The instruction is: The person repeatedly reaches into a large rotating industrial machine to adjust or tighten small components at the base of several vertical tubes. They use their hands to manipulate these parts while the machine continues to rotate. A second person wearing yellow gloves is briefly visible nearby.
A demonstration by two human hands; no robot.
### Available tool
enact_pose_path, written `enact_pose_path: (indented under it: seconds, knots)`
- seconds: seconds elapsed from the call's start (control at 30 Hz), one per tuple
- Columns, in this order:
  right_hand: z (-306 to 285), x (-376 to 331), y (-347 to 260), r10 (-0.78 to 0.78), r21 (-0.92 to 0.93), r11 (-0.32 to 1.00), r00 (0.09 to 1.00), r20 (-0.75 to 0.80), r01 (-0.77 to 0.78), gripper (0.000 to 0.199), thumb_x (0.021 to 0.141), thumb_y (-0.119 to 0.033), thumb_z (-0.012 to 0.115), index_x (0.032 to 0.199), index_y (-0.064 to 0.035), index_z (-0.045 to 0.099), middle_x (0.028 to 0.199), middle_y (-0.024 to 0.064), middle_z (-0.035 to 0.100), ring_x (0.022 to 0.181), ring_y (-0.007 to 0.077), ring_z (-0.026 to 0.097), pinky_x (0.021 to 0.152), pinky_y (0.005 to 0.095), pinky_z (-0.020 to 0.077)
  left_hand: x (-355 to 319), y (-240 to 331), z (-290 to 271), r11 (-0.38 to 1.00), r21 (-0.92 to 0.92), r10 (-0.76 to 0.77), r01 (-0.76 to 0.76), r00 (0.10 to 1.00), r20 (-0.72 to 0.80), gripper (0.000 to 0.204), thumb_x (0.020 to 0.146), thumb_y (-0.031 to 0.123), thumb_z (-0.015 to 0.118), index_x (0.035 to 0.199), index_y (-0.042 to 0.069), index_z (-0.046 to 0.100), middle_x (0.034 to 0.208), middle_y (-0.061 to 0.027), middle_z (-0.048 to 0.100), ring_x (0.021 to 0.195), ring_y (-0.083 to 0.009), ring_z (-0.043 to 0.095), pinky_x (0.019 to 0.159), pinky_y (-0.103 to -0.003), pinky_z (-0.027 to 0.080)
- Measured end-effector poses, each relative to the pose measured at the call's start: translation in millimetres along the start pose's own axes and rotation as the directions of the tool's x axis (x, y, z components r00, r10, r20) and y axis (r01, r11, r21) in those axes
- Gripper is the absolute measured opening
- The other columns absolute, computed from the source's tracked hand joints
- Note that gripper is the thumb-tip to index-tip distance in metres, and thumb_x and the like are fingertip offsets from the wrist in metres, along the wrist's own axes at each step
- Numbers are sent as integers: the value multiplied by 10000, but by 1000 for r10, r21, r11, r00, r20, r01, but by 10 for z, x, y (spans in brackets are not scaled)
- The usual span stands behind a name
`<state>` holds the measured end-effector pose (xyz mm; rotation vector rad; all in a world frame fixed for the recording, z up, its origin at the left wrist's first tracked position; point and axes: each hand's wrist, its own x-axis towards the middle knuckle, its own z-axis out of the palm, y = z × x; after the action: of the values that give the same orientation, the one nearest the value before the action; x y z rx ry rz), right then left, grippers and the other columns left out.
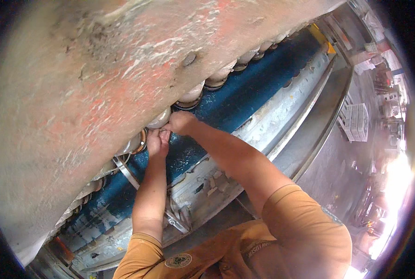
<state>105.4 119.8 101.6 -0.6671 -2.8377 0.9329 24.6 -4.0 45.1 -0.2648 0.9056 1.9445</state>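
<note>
Both my hands meet at a whitish rounded cup (159, 119) at the lower edge of a big weathered panel. My right hand (183, 122) is curled closed beside it, its fingertips at the cup's underside. Just below, my left hand (158, 143) reaches up with its fingers closed together against the same spot. Whatever the fingers grip is hidden or too small to make out. Similar cups with dark rings, such as the neighbouring cup (191, 96), line the panel's edge in a row. To the left of my left hand sits a brown-rimmed ring (143, 139).
The scuffed pale and red panel (91, 83) overhangs the upper left. Beneath it runs a blue surface (244, 100), bordered by a worn grey metal ledge (282, 100). A metal bar (126, 173) slants by my left forearm. A white crate (356, 122) stands at right.
</note>
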Motion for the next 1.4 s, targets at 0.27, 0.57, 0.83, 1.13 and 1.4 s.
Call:
enact_pose_path:
  seconds: [0.27,0.57,0.83,1.13,1.4]
  knots:
    - [424,-252,-21,-296,-176,954,870,-395,244,196,754,-264,561,759,-70,594,618,105,538,545,283,563,471,394,464,90,-30,-137,992,121,31,-44,993,111,327,849,97,498,1173,68,460,1107,-61,531,951,-170,545,744,-270,480]
    - [718,-394,-675,597,582,728,752,-279,-362,291,866,-323,402,895,-68,539,811,193,566,808,377,559,727,466,432,127,51,-258,947,310,53,-80,994,97,344,859,100,491,1191,36,431,1057,-84,549,902,-172,549,696,-278,477]
    - [300,-389,47,-55,193,977,985,-166,87,254,839,-263,423,793,-72,585,774,160,576,758,356,565,664,413,471,-82,26,90,997,72,13,-12,1000,-5,318,852,92,509,1161,82,438,962,-62,564,802,-162,581,605,-248,492]
    - [-64,24,-9,134,133,978,971,200,-162,491,706,-496,579,822,-26,661,881,197,623,838,327,610,725,401,490,-88,38,127,998,38,41,-40,999,-18,329,838,52,485,1162,83,437,1050,-66,555,896,-189,580,680,-260,509]
    - [199,-166,66,-32,29,999,999,23,31,390,793,-396,517,883,-35,633,869,198,617,817,351,596,718,426,479,-55,-50,57,998,62,-2,3,1000,-24,288,839,63,481,1126,53,467,1061,-78,540,899,-171,560,729,-289,492]
